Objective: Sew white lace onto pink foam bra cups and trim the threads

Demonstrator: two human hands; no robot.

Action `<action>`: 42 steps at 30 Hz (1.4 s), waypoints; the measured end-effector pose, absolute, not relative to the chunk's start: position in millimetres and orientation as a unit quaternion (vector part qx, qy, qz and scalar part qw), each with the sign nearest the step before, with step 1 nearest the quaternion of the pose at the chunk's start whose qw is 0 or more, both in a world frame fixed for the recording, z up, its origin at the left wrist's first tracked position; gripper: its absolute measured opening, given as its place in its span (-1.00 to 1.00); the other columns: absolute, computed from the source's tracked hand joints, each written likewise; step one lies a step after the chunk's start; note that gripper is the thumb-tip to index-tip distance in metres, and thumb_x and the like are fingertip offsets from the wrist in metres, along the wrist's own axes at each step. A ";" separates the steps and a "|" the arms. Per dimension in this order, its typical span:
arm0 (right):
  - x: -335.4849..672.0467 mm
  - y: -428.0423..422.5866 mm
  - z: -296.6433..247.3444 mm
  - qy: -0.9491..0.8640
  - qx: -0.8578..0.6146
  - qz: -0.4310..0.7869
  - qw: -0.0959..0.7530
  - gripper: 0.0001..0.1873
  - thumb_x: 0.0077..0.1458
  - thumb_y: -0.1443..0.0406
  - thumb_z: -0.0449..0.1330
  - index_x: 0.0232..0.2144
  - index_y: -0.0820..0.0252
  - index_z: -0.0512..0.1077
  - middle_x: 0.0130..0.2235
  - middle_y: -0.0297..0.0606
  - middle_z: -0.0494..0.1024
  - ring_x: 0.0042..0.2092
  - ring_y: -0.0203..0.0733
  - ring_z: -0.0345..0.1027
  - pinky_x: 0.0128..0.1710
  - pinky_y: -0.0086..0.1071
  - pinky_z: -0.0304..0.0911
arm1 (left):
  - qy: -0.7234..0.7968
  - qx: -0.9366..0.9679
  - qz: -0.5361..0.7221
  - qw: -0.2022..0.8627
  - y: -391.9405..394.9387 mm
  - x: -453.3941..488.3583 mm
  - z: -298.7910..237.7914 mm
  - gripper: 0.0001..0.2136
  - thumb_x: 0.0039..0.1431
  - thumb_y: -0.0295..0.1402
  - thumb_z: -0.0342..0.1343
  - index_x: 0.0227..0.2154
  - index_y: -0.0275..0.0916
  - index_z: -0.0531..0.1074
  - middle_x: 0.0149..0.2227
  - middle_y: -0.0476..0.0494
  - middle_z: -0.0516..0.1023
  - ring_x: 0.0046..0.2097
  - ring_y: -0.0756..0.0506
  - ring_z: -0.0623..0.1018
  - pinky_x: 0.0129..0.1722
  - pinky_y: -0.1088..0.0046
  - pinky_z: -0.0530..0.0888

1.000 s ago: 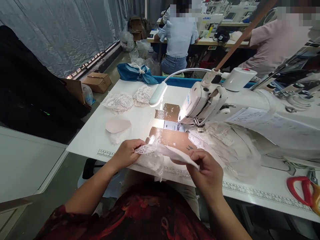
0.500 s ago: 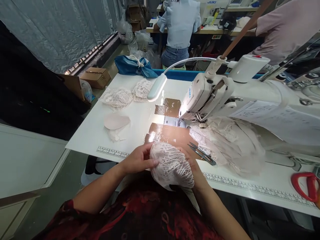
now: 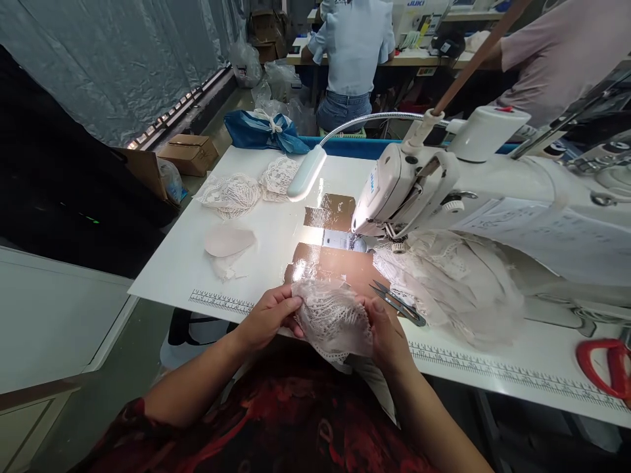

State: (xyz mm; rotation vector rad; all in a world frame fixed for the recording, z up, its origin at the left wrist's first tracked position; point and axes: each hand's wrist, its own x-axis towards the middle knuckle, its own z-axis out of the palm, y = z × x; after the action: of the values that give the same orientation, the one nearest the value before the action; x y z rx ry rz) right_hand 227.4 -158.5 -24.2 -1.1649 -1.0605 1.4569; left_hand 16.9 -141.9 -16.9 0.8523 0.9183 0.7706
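Between my hands, at the table's front edge, is a whitish lace bra cup (image 3: 335,322) with a sheer edge along its top. My left hand (image 3: 271,316) pinches its left side between thumb and fingers. At its right side my right hand (image 3: 388,334) grips the rim, thumb on top and the other fingers partly hidden. Just beyond the right hand lie dark thread snips (image 3: 398,303), beside a heap of pale lace and sheer fabric (image 3: 458,282). The sewing machine (image 3: 404,184) stands behind, its needle area lit by a lamp (image 3: 308,174).
Two lace pieces (image 3: 234,194) lie at the table's back left, with a smooth beige cup piece (image 3: 229,243) nearer. Red-handled scissors (image 3: 604,368) rest at the right edge. A blue bag (image 3: 266,130) sits at the back. Two people work beyond the table.
The lace cup has been turned and spread out, so its sheer edge now shows. My right hand has come round to its right side, thumb on top; my left hand keeps hold.
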 end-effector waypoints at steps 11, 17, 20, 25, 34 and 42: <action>217.6 -157.3 -4.9 -0.537 -0.540 0.472 0.444 -0.70 -0.03 0.15 0.30 -0.63 0.15 0.33 -0.57 -0.42 0.31 -0.51 -0.33 0.14 -0.50 -0.43 0.09 | 0.355 0.429 0.316 0.768 -149.2 31.7 -9.6 -0.51 -0.08 -0.38 0.31 -0.04 -0.27 0.32 -0.37 -0.03 0.46 -0.41 0.04 0.42 -0.43 0.58 0.37; 227.9 -159.7 -5.9 -0.424 -0.519 0.524 0.526 -0.72 -0.09 0.18 0.35 -0.60 0.15 0.35 -0.55 -0.43 0.35 -0.50 -0.35 0.18 -0.49 -0.45 0.16 | 0.376 0.454 0.275 0.760 -145.1 17.2 -11.4 -0.88 -0.07 -0.50 0.08 -0.64 -0.33 0.30 -0.65 0.08 0.20 -0.59 0.13 0.15 -0.58 0.60 0.13; 234.7 -159.4 -1.0 -0.421 -0.519 0.528 0.525 -0.79 -0.11 0.19 0.36 -0.52 0.16 0.42 -0.50 -0.41 0.42 -0.47 -0.33 0.25 -0.46 -0.45 0.21 | 0.440 0.509 0.322 0.666 -136.2 -1.4 -4.3 -0.93 -0.04 -0.50 0.04 -0.57 -0.32 0.35 -0.50 -0.02 0.39 -0.50 0.08 0.32 -0.52 0.58 0.26; 225.6 -156.6 8.7 -0.564 -0.479 0.513 0.436 -0.88 -0.02 0.23 0.31 -0.39 0.12 0.49 -0.39 -0.38 0.53 -0.35 -0.29 0.37 -0.35 -0.45 0.26 | 0.400 0.694 0.351 0.485 -127.7 -5.0 22.5 -0.49 -0.02 -0.34 0.24 0.04 -0.18 0.32 0.11 -0.20 0.33 0.12 -0.19 0.34 0.06 0.32 0.33; 217.3 -153.0 8.6 -0.683 -0.473 0.341 0.440 -0.89 0.06 0.32 0.23 -0.50 0.17 0.43 -0.38 -0.32 0.54 -0.33 -0.28 0.41 -0.36 -0.44 0.26 | 0.356 0.732 0.208 0.542 -126.5 22.8 19.5 -0.74 0.11 -0.20 0.14 -0.35 -0.36 0.44 -0.45 -0.01 0.37 -0.38 0.01 0.35 -0.40 0.55 0.31; 216.7 -151.8 11.4 -0.648 -0.522 0.354 0.427 -0.81 0.04 0.28 0.24 -0.57 0.18 0.41 -0.49 -0.34 0.51 -0.47 -0.32 0.34 -0.46 -0.44 0.21 | 0.343 0.690 0.256 0.584 -119.8 27.7 19.6 -0.77 0.19 -0.23 0.08 -0.38 -0.35 0.43 -0.47 0.01 0.32 -0.39 0.04 0.30 -0.40 0.57 0.26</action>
State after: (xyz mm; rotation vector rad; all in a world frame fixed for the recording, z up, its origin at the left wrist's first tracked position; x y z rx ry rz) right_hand 216.7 -151.8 11.4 -1.3056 -1.6191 0.8846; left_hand 27.7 -119.8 19.6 1.6101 0.8006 0.5975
